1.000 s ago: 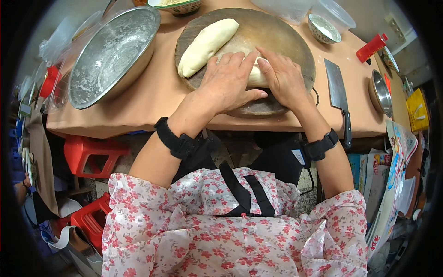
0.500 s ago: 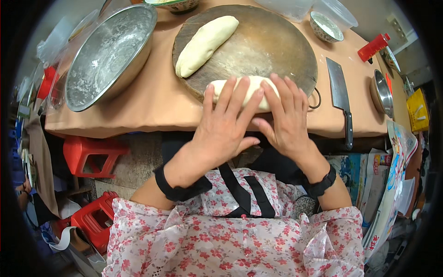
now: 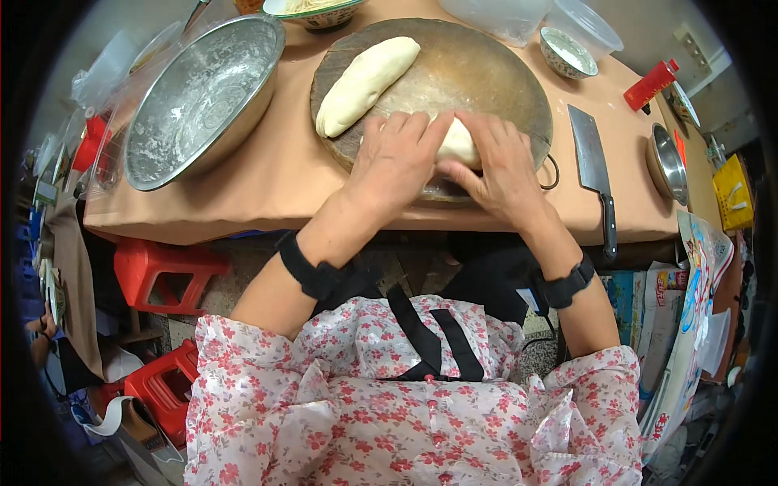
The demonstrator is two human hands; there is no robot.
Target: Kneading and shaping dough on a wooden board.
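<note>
A pale lump of dough (image 3: 459, 147) lies at the near side of the round wooden chopping board (image 3: 494, 69), partly covered by both hands. My left hand (image 3: 397, 158) curls over its left part, fingers bent against it. Around its right end, my right hand (image 3: 501, 166) is wrapped, with the thumb on the near side. Both hands are closed on this dough. A second, longer dough log (image 3: 369, 85) rests slantwise on the board's left side, apart from my hands.
Left of the board stands a large floury metal bowl (image 3: 203, 105). A cleaver (image 3: 590, 154) with a black handle lies on the right, beside a small steel bowl (image 3: 668, 164). Further back are a patterned bowl of white powder (image 3: 567, 53) and a red bottle (image 3: 651, 85).
My hands have gone from lying with fingers stretched over the near dough to curling round it. The dough is more covered now. The view has shifted slightly.
</note>
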